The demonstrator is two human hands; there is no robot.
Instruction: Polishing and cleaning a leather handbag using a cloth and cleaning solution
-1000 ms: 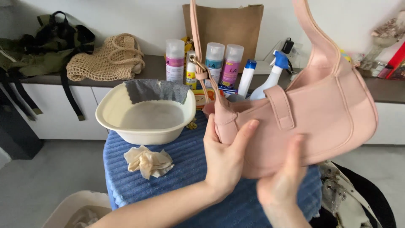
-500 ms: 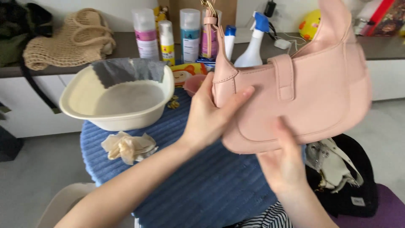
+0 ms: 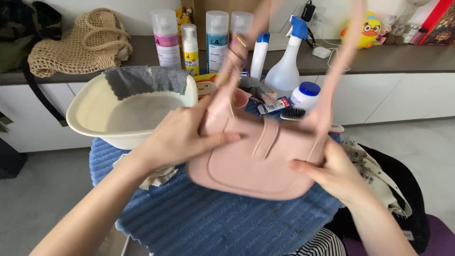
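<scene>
A pink shoulder bag with a flap strap on its front is held low over the blue-covered round table. My left hand grips its upper left corner, fingers spread across the front. My right hand holds its lower right edge, thumb on the front. The bag's long handle rises blurred toward the top of the view. A crumpled cream cloth lies partly hidden under my left wrist.
A cream basin with a grey rag on its rim sits at the table's left. Bottles, a spray bottle, a white jar and a brush stand behind. A woven bag lies on the counter; a dark bag sits right.
The pink bag has come down from raised and tilted to nearly level just above the table. My right hand moved from under its middle to the right edge.
</scene>
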